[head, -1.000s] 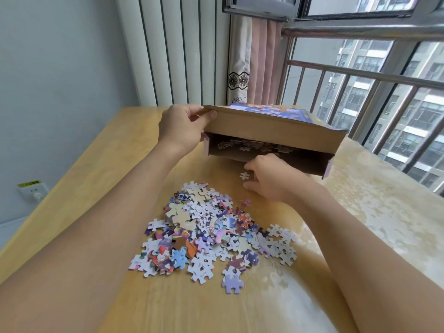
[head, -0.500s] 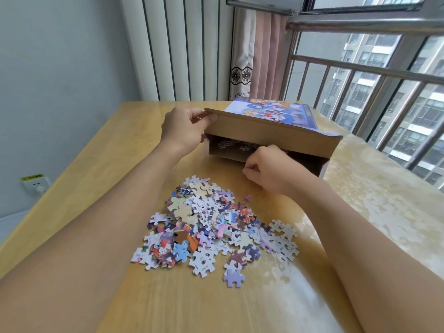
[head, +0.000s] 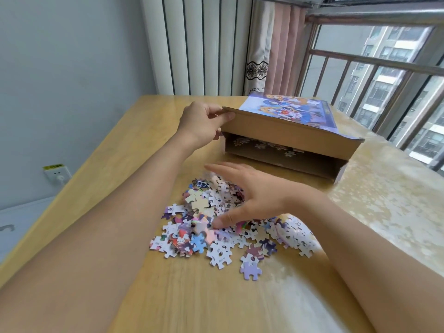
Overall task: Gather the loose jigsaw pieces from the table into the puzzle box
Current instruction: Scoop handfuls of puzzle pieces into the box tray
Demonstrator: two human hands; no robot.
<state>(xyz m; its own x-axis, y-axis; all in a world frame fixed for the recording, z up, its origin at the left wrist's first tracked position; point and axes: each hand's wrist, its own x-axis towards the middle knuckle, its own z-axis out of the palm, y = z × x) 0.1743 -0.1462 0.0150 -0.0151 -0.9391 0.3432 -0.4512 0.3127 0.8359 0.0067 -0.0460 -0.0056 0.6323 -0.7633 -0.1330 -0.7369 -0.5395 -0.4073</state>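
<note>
- The puzzle box [head: 286, 138] lies on the wooden table [head: 120, 150], with its open side turned toward the person and its printed cartoon cover facing up.
- The left hand [head: 204, 123] grips the left corner of the box's top panel; the thumb lies along the front edge and the fingers curl over the top, so this panel is lifted like a flap.
- Inside the box, on its floor, a few pale jigsaw pieces [head: 264, 145] are visible; the deeper part is in shadow.
- The loose jigsaw pieces [head: 216, 227] form a heap on the table just in front of the box, on the person's side of it.
- The right hand [head: 249, 193] is spread over the far part of this heap, between the box and the near pieces. Its fingers are straight and point left, the thumb tip touches the pieces, and it holds nothing that I can see.
- One lilac piece [head: 250, 270] lies alone at the near edge of the heap, farthest from the box.
- Behind the box stand a pink curtain [head: 281, 51] and a window railing [head: 374, 61].
- To the left of the box, low on the wall, there is a white socket [head: 57, 175].
</note>
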